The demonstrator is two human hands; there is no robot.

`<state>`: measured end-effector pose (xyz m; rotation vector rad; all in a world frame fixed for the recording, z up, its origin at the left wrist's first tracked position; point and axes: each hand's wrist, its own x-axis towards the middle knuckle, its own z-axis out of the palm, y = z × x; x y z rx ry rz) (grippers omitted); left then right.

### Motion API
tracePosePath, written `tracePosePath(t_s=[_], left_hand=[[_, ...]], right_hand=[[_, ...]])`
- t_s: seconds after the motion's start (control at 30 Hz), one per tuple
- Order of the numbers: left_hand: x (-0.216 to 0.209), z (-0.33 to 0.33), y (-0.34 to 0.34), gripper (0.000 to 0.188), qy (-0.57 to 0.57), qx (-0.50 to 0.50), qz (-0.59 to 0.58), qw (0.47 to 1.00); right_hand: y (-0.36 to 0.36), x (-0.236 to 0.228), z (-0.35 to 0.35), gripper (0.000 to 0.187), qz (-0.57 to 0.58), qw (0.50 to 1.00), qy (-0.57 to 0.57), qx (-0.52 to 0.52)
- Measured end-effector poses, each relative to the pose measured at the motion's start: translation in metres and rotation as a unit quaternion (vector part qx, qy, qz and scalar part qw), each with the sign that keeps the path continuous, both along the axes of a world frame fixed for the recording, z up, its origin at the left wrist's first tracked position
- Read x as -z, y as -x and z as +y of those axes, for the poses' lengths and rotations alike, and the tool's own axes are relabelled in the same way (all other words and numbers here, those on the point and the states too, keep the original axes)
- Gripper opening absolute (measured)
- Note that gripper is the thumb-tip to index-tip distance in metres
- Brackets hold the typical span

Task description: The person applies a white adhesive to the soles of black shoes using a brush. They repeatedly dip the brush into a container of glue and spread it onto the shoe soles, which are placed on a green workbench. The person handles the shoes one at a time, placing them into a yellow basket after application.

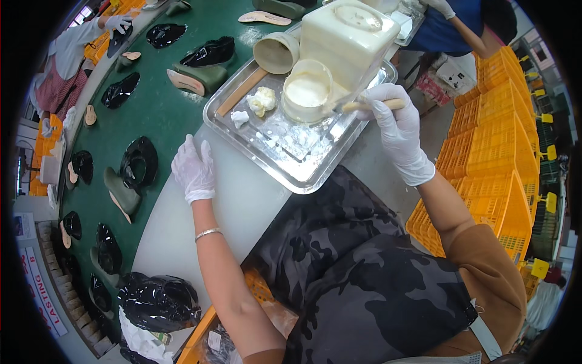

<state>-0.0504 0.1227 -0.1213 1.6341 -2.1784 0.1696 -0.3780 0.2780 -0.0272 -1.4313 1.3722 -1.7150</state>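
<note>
My right hand point(394, 130), in a white glove, grips the wooden handle of a brush point(351, 107) over the right side of a metal tray point(285, 176). The brush's head points left, beside a round cream tub point(290, 112) holding whitish paste or liquid. My left hand point(194, 167), gloved too, holds nothing; its fingers are stretched out at the border of the white tabletop point(236, 200) and the green surface. Nearest to it stands a shoe form point(119, 191) in dark green, with a glossy black upper point(139, 162) beside it.
A big cream jug point(348, 36), a tipped cup point(276, 53) and a wooden strip point(242, 91) sit on the tray. Several black uppers and shoe forms lie on the green surface point(151, 79). Orange crates point(485, 145) stack at right. Co-workers' gloved hands point(118, 23) show at the top corners.
</note>
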Motion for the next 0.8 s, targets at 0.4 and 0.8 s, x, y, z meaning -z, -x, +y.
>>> tracePosePath(t_s=[0.4,0.8], left_hand=[[-0.004,0.002,0.003,0.045,-0.019,-0.006,0.003,1.000],[-0.001,0.001,-0.001,0.046,-0.001,0.003,-0.004,1.000]], right_hand=[[-0.001,-0.018,-0.012,0.019,-0.043,0.996,0.007,-0.073],[-0.003,-0.010,0.003,0.018,0.371,0.920,0.079,-0.099]])
